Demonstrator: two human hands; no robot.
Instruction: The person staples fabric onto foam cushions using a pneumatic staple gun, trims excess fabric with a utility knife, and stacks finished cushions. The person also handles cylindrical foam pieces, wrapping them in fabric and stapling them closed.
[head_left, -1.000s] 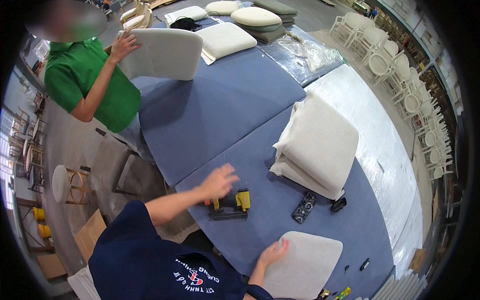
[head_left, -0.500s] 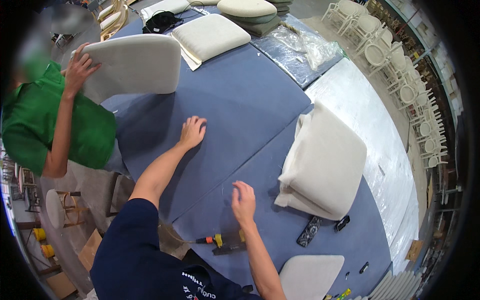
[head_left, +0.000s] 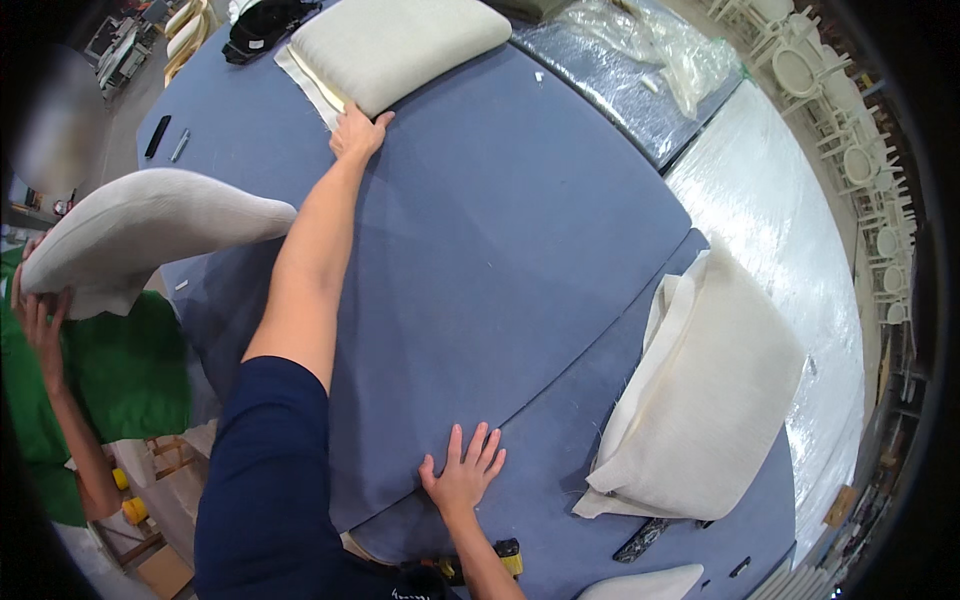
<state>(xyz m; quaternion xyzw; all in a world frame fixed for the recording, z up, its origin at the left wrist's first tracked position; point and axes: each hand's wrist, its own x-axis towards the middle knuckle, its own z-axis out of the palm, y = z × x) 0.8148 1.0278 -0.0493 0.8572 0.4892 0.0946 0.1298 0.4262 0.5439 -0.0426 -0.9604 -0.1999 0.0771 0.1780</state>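
At the far side of the blue-covered table (head_left: 470, 280), my left hand (head_left: 358, 135) is stretched out and grips the near corner of a pale grey seat cushion (head_left: 400, 45). A loose flap of fabric shows along that cushion's left edge. Lower down, my right hand (head_left: 465, 475) lies flat on the table with its fingers spread, holding nothing. To its right rests a stack of pale cushion covers or padded pieces (head_left: 705, 390) with ragged fabric edges. At the left, a co-worker in green holds up a curved pale cushion (head_left: 150, 230).
A yellow-and-black tool (head_left: 510, 555) lies by my right forearm. A dark phone-like object (head_left: 640, 540) sits under the stack's near edge, and another cushion (head_left: 645, 583) is at the front. Plastic film (head_left: 690, 70) and a dark bag (head_left: 265, 30) lie farther back.
My left hand has reached forward from mid-table to the far cushion and taken its corner. My right hand has come down flat on the table. The co-worker's cushion has swung left and tilted.
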